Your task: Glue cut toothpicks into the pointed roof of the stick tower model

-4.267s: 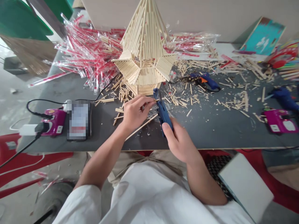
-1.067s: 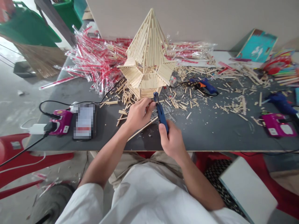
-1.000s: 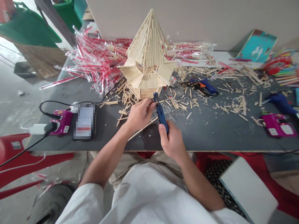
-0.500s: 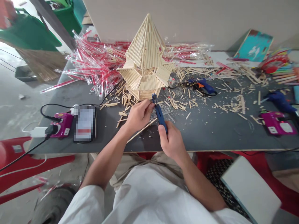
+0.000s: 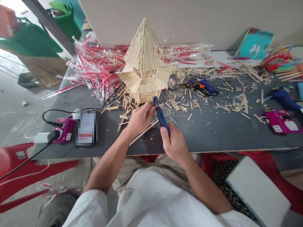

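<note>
My right hand (image 5: pixel 174 138) is closed round a pair of blue-handled pliers (image 5: pixel 162 116), their jaws pointing away from me. Close by the jaws, my left hand (image 5: pixel 141 118) is closed in a pinch; what its fingertips hold is too small and hidden to make out. A long thin wooden stick (image 5: pixel 144 133) lies slantwise on the table between my hands. Just beyond them stands a model pavilion (image 5: pixel 145 53) made of pale wooden sticks, with a tall pointed roof and flared lower eaves.
Crumpled red-and-clear plastic wrappers (image 5: pixel 94 67) pile up behind left. Cut stick pieces (image 5: pixel 177 103) litter the table (image 5: pixel 213 132). Two blue glue guns (image 5: pixel 206 87) lie to the right. A phone (image 5: pixel 86 128) and purple power sockets (image 5: pixel 64 130) with cables sit left; another purple socket (image 5: pixel 281 122) is right.
The view has shifted slightly, so the model pavilion and the table appear a little lower and further left. Both hands and the pliers keep almost the same pose.
</note>
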Demonstrator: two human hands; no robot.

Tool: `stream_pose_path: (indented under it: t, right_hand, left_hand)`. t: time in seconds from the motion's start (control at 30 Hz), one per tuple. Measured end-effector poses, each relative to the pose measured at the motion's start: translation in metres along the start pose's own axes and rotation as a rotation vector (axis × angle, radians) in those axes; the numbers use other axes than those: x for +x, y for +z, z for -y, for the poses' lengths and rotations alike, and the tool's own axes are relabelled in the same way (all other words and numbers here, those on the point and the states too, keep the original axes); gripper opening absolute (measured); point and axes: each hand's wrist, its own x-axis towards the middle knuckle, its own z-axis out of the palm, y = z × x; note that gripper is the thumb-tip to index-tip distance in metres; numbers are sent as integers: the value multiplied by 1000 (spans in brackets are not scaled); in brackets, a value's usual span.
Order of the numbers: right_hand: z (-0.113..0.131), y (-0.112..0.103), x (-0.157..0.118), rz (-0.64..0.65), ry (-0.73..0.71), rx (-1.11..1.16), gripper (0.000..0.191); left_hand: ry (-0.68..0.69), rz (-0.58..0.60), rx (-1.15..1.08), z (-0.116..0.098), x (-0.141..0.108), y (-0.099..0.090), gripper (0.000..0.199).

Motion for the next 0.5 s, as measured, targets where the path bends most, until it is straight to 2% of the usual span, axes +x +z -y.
stream_pose_path:
  t: [0.5]
  right_hand:
    - [-4, 5, 0, -21, -14, -49, 47]
  left_hand:
    - [36, -44, -33, 4, 2, 2, 32]
